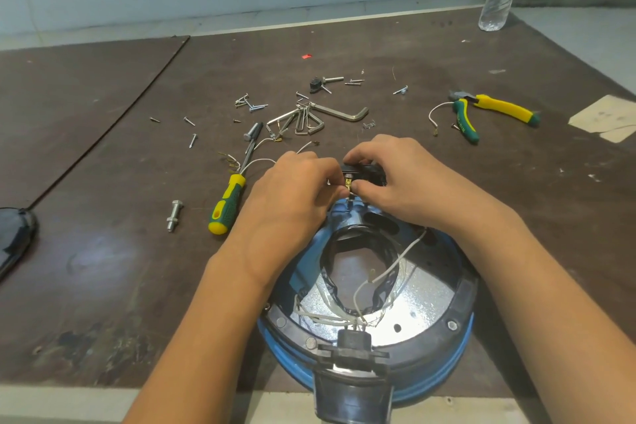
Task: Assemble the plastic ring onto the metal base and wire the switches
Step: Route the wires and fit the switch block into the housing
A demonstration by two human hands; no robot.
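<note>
WIRING THE SWITCHES: A person's left hand point(292, 193) pinches a brass terminal point(348, 184) on the end of a white wire and holds it to the black switch point(364, 173). The right hand point(395, 179) grips the switch between thumb and curled fingers, just above the far edge of the base point(418, 296).

The black ring point(459, 306) sits on the rim around the shiny base, inside a blue shell point(447, 372). What look like screw heads show in it, so the ring fitting appears done and the work has passed to the wiring. A loose bundle of white wires point(364, 286) crosses the base's central opening towards a black block point(354, 341) at the near rim.

Whether the terminal is fully seated cannot be told, since the fingers hide the switch's tab. The next move likely calls for a straight, firm push of the terminal onto the tab while the right hand braces the switch, then the same for the other loose leads.

Beyond the hands, a screwdriver point(227, 203), hex keys point(309, 120), pliers point(481, 113), a bolt point(173, 215) and scattered screws point(253, 106) lie on the counter point(103, 251).
</note>
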